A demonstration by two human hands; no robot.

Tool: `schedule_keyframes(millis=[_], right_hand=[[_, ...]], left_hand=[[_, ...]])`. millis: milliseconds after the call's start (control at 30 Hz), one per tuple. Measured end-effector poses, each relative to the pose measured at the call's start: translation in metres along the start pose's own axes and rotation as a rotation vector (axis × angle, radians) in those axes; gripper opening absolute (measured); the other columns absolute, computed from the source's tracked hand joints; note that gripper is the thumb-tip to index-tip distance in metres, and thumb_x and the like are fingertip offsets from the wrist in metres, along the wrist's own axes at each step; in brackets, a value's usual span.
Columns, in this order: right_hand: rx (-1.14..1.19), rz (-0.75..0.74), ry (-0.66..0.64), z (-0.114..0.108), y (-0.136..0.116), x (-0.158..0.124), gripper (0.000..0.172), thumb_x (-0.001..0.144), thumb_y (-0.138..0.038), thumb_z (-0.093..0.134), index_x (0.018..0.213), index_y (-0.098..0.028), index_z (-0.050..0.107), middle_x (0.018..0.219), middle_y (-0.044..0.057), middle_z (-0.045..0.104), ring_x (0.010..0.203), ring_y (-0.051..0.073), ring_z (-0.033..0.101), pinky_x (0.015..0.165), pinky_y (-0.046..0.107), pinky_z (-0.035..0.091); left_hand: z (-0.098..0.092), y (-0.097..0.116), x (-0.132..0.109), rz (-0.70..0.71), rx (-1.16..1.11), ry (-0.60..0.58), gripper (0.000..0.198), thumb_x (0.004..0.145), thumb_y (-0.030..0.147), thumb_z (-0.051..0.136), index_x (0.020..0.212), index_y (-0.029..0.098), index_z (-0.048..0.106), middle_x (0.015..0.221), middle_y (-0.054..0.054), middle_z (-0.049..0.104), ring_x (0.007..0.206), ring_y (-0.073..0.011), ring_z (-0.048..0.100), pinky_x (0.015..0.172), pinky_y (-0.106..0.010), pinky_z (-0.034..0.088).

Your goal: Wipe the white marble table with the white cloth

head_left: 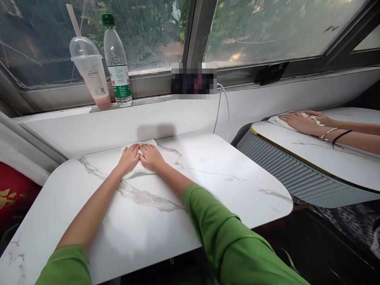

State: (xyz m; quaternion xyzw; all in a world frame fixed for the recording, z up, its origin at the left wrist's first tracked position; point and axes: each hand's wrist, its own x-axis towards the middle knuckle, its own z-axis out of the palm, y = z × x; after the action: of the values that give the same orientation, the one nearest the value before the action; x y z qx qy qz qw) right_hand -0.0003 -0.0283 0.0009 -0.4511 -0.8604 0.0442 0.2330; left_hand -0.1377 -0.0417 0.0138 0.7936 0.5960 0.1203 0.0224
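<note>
A folded white cloth [143, 169] lies on a white, marble-patterned table [208, 158], close to its far edge by the wall. My left hand [129, 159] rests palm down on the left part of the cloth, its fingers stretched forward. Beside it, my right hand [151, 156] presses flat on the cloth too, with the fingertips of both hands nearly meeting. Both hands hide much of the cloth. Neither hand has its fingers wrapped round anything.
On the window ledge stand a plastic cup [90, 75] with a straw and pink residue, and a green-capped bottle [118, 71]. A white cable [228, 107] hangs by the wall. At right, another person's hands [307, 122] rest on a cloth on a second table [326, 154].
</note>
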Motion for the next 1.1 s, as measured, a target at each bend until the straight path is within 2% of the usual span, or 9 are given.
schedule_keyframes(millis=[133,300,467,600,700,867,967,1033,1100], right_hand=[[0.006,-0.004,0.004,-0.002,-0.003,-0.011,0.039,0.092,-0.026,0.045,0.128,-0.012,0.049,0.134,0.013,0.049,0.125,0.023,0.042,0.108,0.043,0.027],[0.005,-0.01,-0.014,-0.005,-0.034,-0.049,0.048,0.09,-0.024,0.039,0.133,-0.004,0.045,0.139,0.016,0.045,0.13,0.023,0.036,0.111,0.038,0.02],[0.052,-0.057,0.002,-0.005,-0.091,-0.095,0.051,0.089,-0.027,0.036,0.133,-0.001,0.044,0.139,0.019,0.043,0.131,0.027,0.034,0.111,0.044,0.02],[0.108,-0.185,-0.026,-0.006,-0.141,-0.12,0.055,0.091,-0.032,0.034,0.134,0.002,0.041,0.14,0.022,0.04,0.133,0.032,0.031,0.11,0.049,0.021],[0.173,-0.33,-0.07,-0.003,-0.181,-0.125,0.058,0.09,-0.033,0.035,0.134,0.004,0.039,0.14,0.025,0.04,0.132,0.033,0.031,0.109,0.05,0.022],[0.243,-0.582,-0.098,0.013,-0.247,-0.113,0.06,0.089,-0.037,0.037,0.13,0.005,0.042,0.135,0.024,0.045,0.127,0.033,0.037,0.108,0.047,0.023],[0.248,-0.653,-0.101,0.025,-0.272,-0.102,0.062,0.087,-0.039,0.039,0.13,0.006,0.043,0.133,0.024,0.047,0.123,0.034,0.039,0.107,0.048,0.024],[0.25,-0.658,-0.108,0.034,-0.277,-0.092,0.061,0.087,-0.038,0.039,0.13,0.006,0.043,0.133,0.024,0.047,0.122,0.034,0.04,0.105,0.048,0.025],[0.251,-0.624,-0.103,0.043,-0.275,-0.075,0.059,0.088,-0.037,0.039,0.129,0.005,0.043,0.131,0.023,0.048,0.119,0.033,0.041,0.104,0.048,0.025]], left_hand=[[0.001,0.005,-0.015,0.011,0.016,0.013,0.048,0.094,0.024,0.019,0.138,0.012,0.034,0.146,-0.011,0.034,0.135,-0.021,0.028,0.112,-0.044,0.017],[-0.006,0.009,-0.069,0.066,0.014,0.006,0.049,0.095,0.028,0.017,0.138,0.011,0.034,0.146,-0.011,0.033,0.136,-0.021,0.026,0.113,-0.044,0.016],[-0.021,0.005,-0.145,0.113,0.045,0.004,0.048,0.097,0.028,0.017,0.141,0.013,0.031,0.147,-0.01,0.034,0.137,-0.0208,0.025,0.113,-0.046,0.019],[-0.032,-0.009,-0.214,0.103,0.099,0.066,0.051,0.097,0.026,0.02,0.147,0.021,0.014,0.149,-0.007,0.03,0.138,-0.0203,0.025,0.112,-0.047,0.021],[-0.041,-0.027,-0.271,0.021,0.136,0.126,0.055,0.097,0.027,0.023,0.148,0.025,0.006,0.149,-0.006,0.028,0.136,-0.0223,0.028,0.111,-0.048,0.024],[-0.056,-0.059,-0.354,-0.198,0.194,0.213,0.056,0.094,0.03,0.026,0.148,0.029,0.011,0.147,-0.003,0.032,0.131,-0.0265,0.038,0.11,-0.048,0.027],[-0.065,-0.074,-0.372,-0.275,0.22,0.209,0.057,0.092,0.031,0.027,0.147,0.032,0.012,0.147,-0.002,0.034,0.129,-0.0277,0.041,0.107,-0.048,0.033],[-0.069,-0.086,-0.367,-0.288,0.223,0.188,0.057,0.093,0.031,0.026,0.147,0.035,0.01,0.146,0.0,0.035,0.128,-0.0269,0.042,0.106,-0.048,0.034],[-0.072,-0.101,-0.347,-0.271,0.219,0.164,0.056,0.093,0.031,0.025,0.146,0.038,0.008,0.146,0.002,0.035,0.128,-0.0253,0.042,0.107,-0.048,0.032]])
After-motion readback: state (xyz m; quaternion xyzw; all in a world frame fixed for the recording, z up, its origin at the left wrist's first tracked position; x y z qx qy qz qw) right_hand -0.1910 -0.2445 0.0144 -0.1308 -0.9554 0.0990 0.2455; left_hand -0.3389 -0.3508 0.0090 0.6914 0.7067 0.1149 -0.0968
